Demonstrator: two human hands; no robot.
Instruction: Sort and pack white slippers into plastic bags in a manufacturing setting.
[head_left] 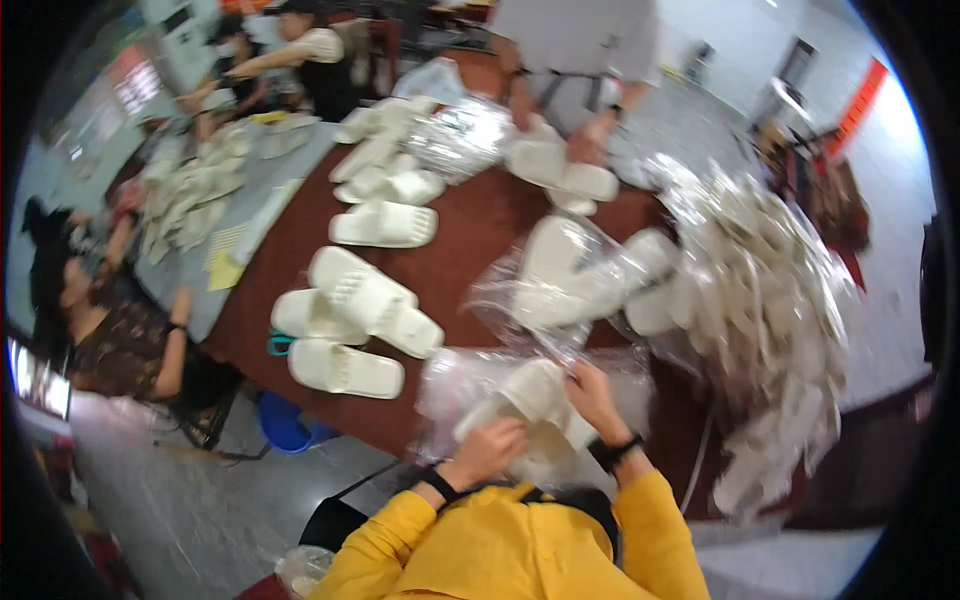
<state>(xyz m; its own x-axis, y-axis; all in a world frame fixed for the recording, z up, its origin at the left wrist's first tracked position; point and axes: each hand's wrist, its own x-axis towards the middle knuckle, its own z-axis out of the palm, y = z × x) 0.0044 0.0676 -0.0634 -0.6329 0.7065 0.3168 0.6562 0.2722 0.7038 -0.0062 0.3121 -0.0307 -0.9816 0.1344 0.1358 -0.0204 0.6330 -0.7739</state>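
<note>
Close in front of my body, a pair of off-white slippers (pixel 530 395) lies over clear plastic bags on the table. My left hand (pixel 485 448) is closed on the near left side of the slippers, fingers curled. On their right edge, my right hand (pixel 593 397) is closed too, its fingertips pinched at the far end. Blur hides exactly where the fingers grip. Clear plastic film (pixel 440 385) spreads beneath and around both hands. Just beyond, a bagged pair of slippers (pixel 553 270) rests on the table.
Loose slippers (pixel 365 300) lie to the left on the brown table (pixel 470 215). A large heap of bagged slippers (pixel 755 290) fills the right side. Across the table, a co-worker's hands (pixel 590 140) handle slippers. Other people sit at a grey table (pixel 205 300); a blue bucket (pixel 285 420) stands below.
</note>
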